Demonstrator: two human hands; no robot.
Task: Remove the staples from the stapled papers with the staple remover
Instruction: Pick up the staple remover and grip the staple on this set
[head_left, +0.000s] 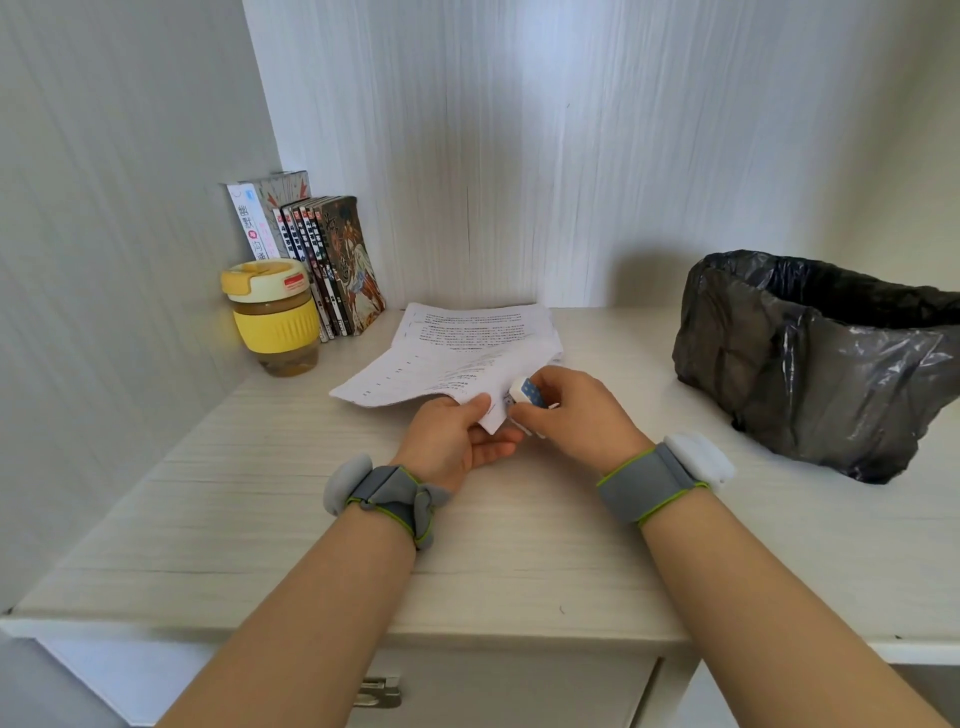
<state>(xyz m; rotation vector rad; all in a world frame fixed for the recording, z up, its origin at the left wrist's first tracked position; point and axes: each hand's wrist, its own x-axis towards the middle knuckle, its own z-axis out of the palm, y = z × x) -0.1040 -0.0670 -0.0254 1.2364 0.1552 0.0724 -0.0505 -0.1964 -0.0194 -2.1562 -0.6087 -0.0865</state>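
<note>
Papers (457, 358): corner pinched in my left hand (457, 436); staple remover (527, 392) gripped in my right hand (576, 415). Risk: skewed pull tearing corner.

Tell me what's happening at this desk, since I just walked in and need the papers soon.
A person is working at a corner of the stapled papers. The left hand pinches that lifted corner, while the right hand grips a small blue and white staple remover pressed against it. The rest of the sheets lie on the desk. Whether any staple is out yet cannot be seen. A bin with a black bag stands to the right.
</note>
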